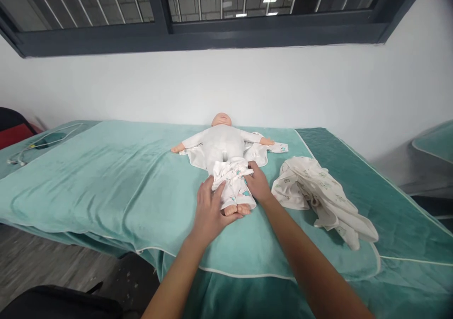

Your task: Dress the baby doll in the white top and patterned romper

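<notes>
White pants (234, 187) hide doll (223, 139) mostly below hips; L hand (208, 213) spread @ feet (243, 209); R hand (259, 182) grips pants, fingertips ptly hidden.

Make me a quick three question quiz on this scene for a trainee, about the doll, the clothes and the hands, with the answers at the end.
1. Which is nearer the feet of the doll? a) the left hand b) the right hand
2. True or false: the feet are hidden inside the printed pants.
3. Fill in: in the picture, the crumpled cloth lies to the ___ of the doll.

Key: 1. a. 2. False, they show below the hems. 3. right.
</notes>
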`<control>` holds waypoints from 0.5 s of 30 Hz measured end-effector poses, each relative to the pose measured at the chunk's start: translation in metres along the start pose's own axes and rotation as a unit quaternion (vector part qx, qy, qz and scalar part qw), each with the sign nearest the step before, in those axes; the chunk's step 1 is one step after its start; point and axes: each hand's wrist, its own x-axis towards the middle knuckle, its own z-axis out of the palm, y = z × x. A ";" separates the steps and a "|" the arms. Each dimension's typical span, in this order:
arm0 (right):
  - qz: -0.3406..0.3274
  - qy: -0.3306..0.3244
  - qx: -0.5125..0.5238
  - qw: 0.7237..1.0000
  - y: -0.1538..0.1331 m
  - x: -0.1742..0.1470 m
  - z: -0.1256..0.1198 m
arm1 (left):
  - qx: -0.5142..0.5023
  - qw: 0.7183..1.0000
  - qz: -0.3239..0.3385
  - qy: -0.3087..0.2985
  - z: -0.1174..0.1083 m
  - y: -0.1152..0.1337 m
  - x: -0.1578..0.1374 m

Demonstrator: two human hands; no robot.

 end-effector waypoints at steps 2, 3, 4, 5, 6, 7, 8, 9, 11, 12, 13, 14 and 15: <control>0.001 0.000 -0.009 1.000 0.000 0.000 0.001 | 0.010 1.000 0.007 0.004 0.001 0.002 -0.001; -0.001 0.002 -0.013 1.000 0.000 -0.001 0.001 | 0.012 1.000 0.007 0.006 0.002 0.003 -0.001; -0.003 0.003 -0.014 1.000 0.000 -0.001 0.001 | 0.010 1.000 0.005 0.008 0.002 0.005 -0.002; -0.007 0.005 -0.013 1.000 0.000 -0.001 0.001 | 0.005 1.000 0.001 0.010 0.003 0.006 -0.002; -0.010 0.007 -0.012 1.000 0.000 -0.001 0.002 | -0.002 1.000 -0.002 0.011 0.004 0.007 -0.003; -0.014 0.008 -0.009 1.000 0.000 -0.001 0.001 | -0.012 1.000 -0.006 0.013 0.005 0.008 -0.003; -0.017 0.007 -0.006 1.000 -0.001 -0.001 0.001 | -0.021 1.000 -0.012 0.015 0.006 0.008 -0.004; -0.020 0.005 -0.003 1.000 -0.001 -0.002 0.001 | -0.031 0.999 -0.019 0.016 0.006 0.007 -0.005; -0.028 -0.008 0.006 1.000 -0.001 -0.003 0.000 | -0.047 0.998 -0.040 0.018 0.007 0.004 -0.007; -0.034 -0.016 0.013 0.999 -0.001 -0.003 -0.001 | -0.053 0.997 -0.051 0.018 0.007 0.002 -0.008; -0.039 -0.024 0.022 0.999 -0.001 -0.004 -0.001 | -0.059 0.996 -0.061 0.017 0.007 0.001 -0.008; -0.044 -0.029 0.030 0.998 -0.001 -0.005 -0.002 | -0.063 0.996 -0.068 0.015 0.007 -0.001 -0.009; -0.050 -0.033 0.038 0.997 -0.002 -0.005 -0.003 | -0.067 0.995 -0.073 0.014 0.007 -0.003 -0.010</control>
